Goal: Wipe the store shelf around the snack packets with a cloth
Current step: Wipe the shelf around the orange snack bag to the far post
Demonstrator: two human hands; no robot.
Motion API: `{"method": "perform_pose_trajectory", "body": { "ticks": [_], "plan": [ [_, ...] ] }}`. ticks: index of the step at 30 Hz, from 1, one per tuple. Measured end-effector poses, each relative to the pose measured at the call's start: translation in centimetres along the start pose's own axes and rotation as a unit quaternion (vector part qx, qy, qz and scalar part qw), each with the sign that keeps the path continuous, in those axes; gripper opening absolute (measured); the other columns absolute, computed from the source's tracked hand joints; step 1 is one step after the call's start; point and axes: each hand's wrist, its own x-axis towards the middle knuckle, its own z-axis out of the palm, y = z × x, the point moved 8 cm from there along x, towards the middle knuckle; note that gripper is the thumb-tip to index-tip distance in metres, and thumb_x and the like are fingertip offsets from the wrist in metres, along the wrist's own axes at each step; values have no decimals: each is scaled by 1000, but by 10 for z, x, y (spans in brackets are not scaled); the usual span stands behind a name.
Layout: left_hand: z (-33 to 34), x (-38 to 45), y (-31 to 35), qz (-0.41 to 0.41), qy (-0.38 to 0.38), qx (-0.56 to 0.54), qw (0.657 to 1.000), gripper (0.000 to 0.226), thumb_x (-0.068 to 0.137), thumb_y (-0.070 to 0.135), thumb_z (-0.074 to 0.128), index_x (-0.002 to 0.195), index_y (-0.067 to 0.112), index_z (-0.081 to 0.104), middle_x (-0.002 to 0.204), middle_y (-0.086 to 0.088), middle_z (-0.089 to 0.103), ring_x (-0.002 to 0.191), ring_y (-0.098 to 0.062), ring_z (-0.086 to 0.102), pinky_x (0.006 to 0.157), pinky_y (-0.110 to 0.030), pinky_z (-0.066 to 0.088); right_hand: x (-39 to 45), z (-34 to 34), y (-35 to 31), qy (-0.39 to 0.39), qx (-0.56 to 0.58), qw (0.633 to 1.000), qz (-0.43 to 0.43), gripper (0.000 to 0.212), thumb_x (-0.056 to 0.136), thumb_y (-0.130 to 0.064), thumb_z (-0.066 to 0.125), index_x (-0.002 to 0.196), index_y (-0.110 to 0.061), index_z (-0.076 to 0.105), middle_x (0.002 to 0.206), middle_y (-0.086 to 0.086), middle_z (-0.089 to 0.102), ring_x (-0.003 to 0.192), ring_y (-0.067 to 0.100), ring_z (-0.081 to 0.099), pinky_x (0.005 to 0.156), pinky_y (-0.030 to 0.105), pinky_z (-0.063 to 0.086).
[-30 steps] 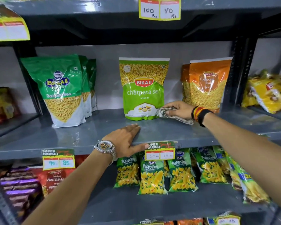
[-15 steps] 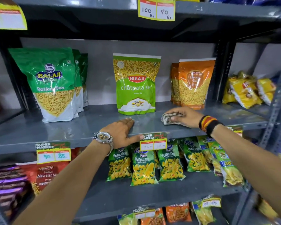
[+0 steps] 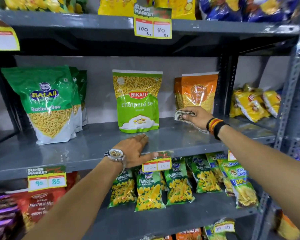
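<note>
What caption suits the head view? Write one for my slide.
Right hand holds a cloth beside the orange packet; left hand rests flat on the grey shelf.

A single wide-angle camera worn on the person's head faced a grey metal shelf (image 3: 87, 149) square-on and tilted slightly down, close enough that both forearms reached in from the bottom edge. The view took in four tiers of the rack, with its upright post (image 3: 291, 94) bowed by the lens at right.
</note>
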Motion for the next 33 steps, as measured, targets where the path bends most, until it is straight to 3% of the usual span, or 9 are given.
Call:
{"method": "perform_pose_trajectory", "body": {
  "ticks": [7, 12, 16, 20, 23, 27, 33],
  "plan": [
    [11, 10, 9, -23, -17, -18, 999, 102, 89, 87, 21, 166, 21, 15, 174, 2, 14, 157, -17, 22, 126, -37, 22, 88, 44, 22, -2, 4, 1000, -15, 32, 95, -14, 58, 127, -14, 64, 126, 8, 66, 115, 22, 60, 98, 27, 43],
    [10, 9, 8, -37, -19, -21, 999, 112, 78, 94, 6, 167, 26, 9, 174, 6, 10, 158, -14, 19, 126, -32, 18, 149, 76, 34, -2, -43, 998, -47, 36, 96, -9, 50, 129, -14, 62, 132, 12, 64, 123, 31, 58, 106, 39, 45],
    [12, 10, 7, -35, -20, -22, 999, 107, 81, 94, 10, 166, 29, 5, 174, 10, 6, 159, -8, 12, 126, -24, 10, 190, 88, 41, 3, -113, 991, -67, 37, 91, -8, 55, 125, -19, 64, 129, 12, 66, 121, 32, 60, 103, 40, 49],
    [14, 11, 6, -34, -31, -22, 999, 104, 83, 92, 13, 166, 30, 0, 174, 13, 1, 159, -3, 3, 127, -21, 5, 217, 114, 59, -91, -208, 972, -60, 36, 92, -18, 59, 128, -23, 62, 135, 11, 61, 124, 34, 57, 105, 40, 47],
    [12, 12, 6, -33, -32, -24, 999, 105, 83, 92, 13, 166, 29, 2, 173, 12, 1, 158, -2, 3, 126, -18, 4, 223, 129, 69, -145, -198, 968, -49, 39, 94, -14, 56, 133, -18, 59, 140, 10, 57, 127, 34, 54, 108, 39, 44],
    [12, 11, 9, -30, -34, -27, 999, 107, 82, 93, 12, 166, 27, 6, 174, 10, 5, 159, -5, 8, 128, -24, 11, 212, 126, 66, -165, -152, 973, -51, 35, 94, -14, 56, 128, -16, 63, 132, 11, 63, 119, 30, 59, 102, 31, 47],
    [11, 10, 12, -26, -27, -30, 999, 108, 82, 90, 14, 166, 22, 13, 174, 4, 12, 159, -10, 13, 124, -21, 4, 163, 114, 55, -184, -169, 965, -77, 36, 94, -18, 58, 129, -18, 61, 133, 7, 62, 120, 28, 58, 104, 33, 45]
  ]
}}
